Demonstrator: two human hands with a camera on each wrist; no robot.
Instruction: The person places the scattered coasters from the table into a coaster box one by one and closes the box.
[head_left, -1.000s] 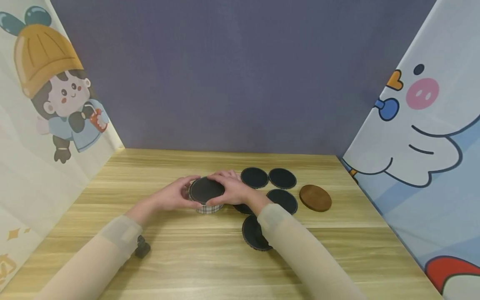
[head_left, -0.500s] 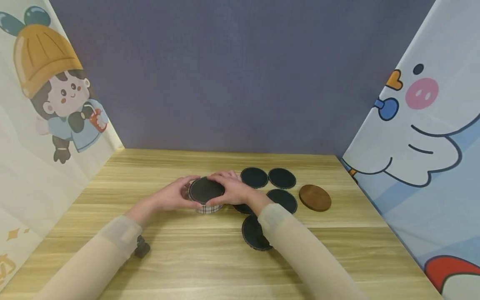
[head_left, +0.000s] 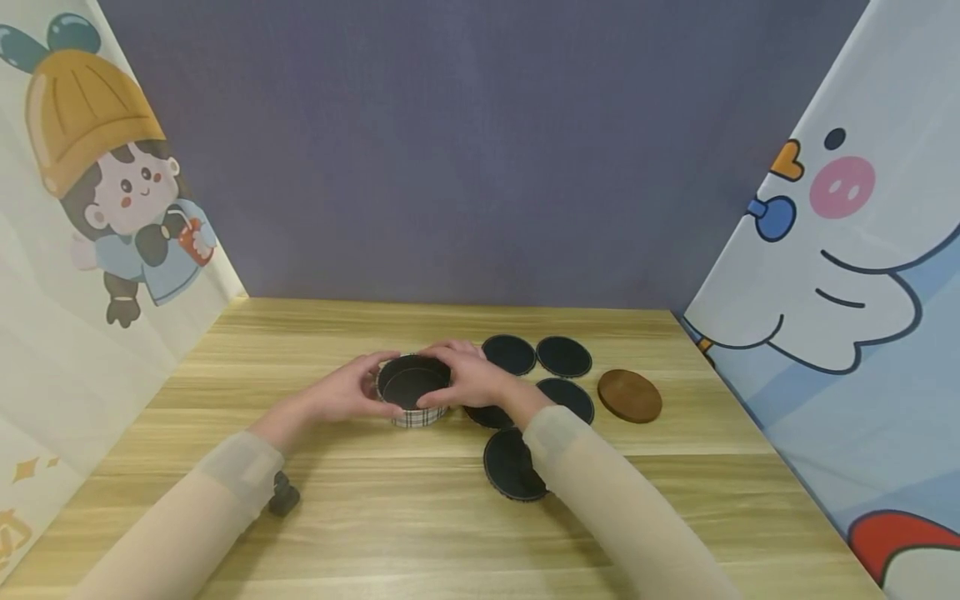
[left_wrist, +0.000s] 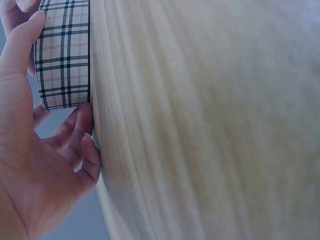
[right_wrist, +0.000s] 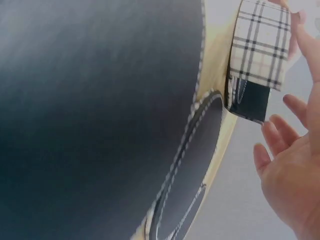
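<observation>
A round coaster holder (head_left: 419, 417) with a plaid outer wall and a dark inside stands on the table. Its top is open, and a black disc shows low inside. My left hand (head_left: 351, 389) grips its left side, thumb at the front. From the right, my right hand (head_left: 467, 379) holds the rim between thumb and fingers. In the left wrist view the thumb presses the plaid wall (left_wrist: 64, 55), while the lower fingers curl loosely beneath. A cut-out in the wall (right_wrist: 250, 100) shows in the right wrist view. Several black round coasters (head_left: 564, 357) lie flat right of the holder.
A brown round disc (head_left: 630, 396) lies right of the black coasters. One coaster (head_left: 513, 467) sits nearer, partly under the right forearm. A grey-blue panel (head_left: 480, 150) rises behind the wooden table (head_left: 390, 533), with printed cartoon panels at both sides.
The black disc that lay level with the holder's rim has sunk inside, so the inner wall shows. My right hand has shifted very slightly; the left hand has stayed in place.
</observation>
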